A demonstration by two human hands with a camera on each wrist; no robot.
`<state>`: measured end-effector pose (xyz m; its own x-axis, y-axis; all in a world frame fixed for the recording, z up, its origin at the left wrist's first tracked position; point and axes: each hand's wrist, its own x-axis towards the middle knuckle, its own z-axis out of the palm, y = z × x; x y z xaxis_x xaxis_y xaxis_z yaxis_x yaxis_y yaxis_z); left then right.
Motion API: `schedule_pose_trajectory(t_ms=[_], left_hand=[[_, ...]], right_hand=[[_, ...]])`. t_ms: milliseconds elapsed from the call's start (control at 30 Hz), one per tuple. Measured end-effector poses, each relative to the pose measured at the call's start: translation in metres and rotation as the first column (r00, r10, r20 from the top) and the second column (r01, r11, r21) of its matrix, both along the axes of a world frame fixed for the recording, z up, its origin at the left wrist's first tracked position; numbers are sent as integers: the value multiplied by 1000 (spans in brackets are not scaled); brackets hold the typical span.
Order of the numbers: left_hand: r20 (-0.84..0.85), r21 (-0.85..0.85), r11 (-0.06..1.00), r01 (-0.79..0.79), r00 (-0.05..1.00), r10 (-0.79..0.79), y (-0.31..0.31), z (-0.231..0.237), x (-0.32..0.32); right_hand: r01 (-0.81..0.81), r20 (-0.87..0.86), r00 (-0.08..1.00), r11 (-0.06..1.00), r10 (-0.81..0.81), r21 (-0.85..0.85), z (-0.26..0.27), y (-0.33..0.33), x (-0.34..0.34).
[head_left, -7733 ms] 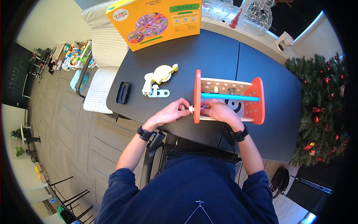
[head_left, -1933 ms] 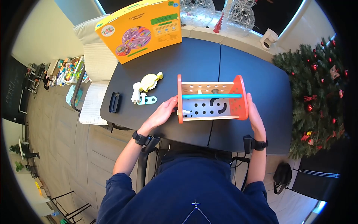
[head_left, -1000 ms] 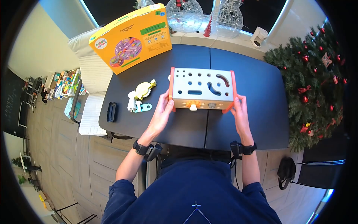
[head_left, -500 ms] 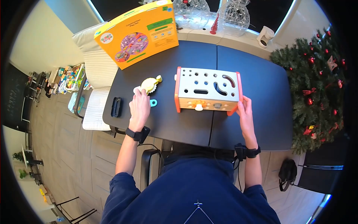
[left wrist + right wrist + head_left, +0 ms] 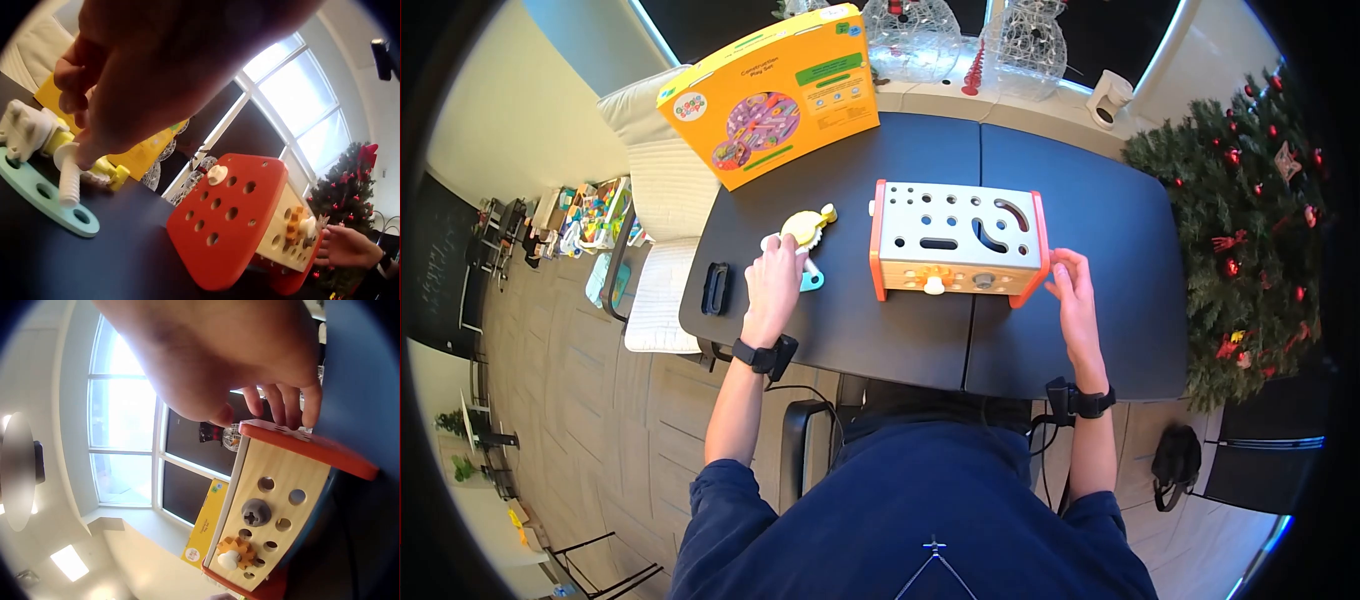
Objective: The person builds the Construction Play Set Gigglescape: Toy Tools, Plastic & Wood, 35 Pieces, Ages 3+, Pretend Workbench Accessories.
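Note:
My left hand (image 5: 773,285) pinches a white toy screw (image 5: 69,184) by its flanged head, its threaded shank pointing down over a teal strip with holes (image 5: 84,220). Beside it lie a white knobbed piece (image 5: 28,128), partly hidden by the hand in the head view, and a yellow toy saw (image 5: 804,227). A wooden toy toolbox (image 5: 962,215) with red end panels stands grey holed face up. On its near side are an orange gear (image 5: 237,550) with a white screw, and a grey screw (image 5: 256,513). Relaxed fingers of my right hand (image 5: 1076,300) are right at the right end panel.
A yellow play set box (image 5: 775,100) stands at the back left of the dark table (image 5: 1090,200). A black tray-like holder (image 5: 716,289) lies near the left edge. To the right is a decorated Christmas tree (image 5: 1250,240); a white chair (image 5: 665,290) stands at left.
The toolbox has been turned so its grey face is up. My left hand has left it and gone to the parts at left, taking the white screw. My right hand has eased off the end panel.

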<state>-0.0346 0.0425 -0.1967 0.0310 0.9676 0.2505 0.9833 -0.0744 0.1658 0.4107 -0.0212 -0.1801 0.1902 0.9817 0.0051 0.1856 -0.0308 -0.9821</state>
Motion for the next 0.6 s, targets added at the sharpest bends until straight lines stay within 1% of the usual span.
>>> schedule_pose_trajectory(t_ms=[100,133,233,267,300,367,433,467,567,600], left_hand=[[233,-5,1000,15,972,-13,2,45,23],[322,56,998,27,946,-43,3,54,32],[534,51,996,69,841,-86,2,93,71],[576,102,989,111,804,-149,3,96,83],[538,96,985,144,825,-174,3,102,96],[515,236,937,256,785,-344,8,95,127],[324,281,857,433,798,-509,9,93,171],[319,318,816,482,756,-571,12,86,185],[268,304,752,585,705,-657,14,78,217],[224,304,735,607,704,-674,13,81,223]], right_hand=[[-25,4,1000,998,25,57,8,4,5],[-28,3,1000,997,27,72,13,5,4],[-46,25,999,991,43,125,33,9,3],[-52,37,998,988,47,143,40,10,2],[-68,55,997,985,60,162,45,11,2],[-99,93,992,976,82,194,58,16,3],[-183,258,957,965,131,188,78,20,4],[-232,336,928,956,161,180,89,23,3],[-331,534,823,928,195,171,112,29,1],[-379,559,803,901,206,213,111,33,3]])
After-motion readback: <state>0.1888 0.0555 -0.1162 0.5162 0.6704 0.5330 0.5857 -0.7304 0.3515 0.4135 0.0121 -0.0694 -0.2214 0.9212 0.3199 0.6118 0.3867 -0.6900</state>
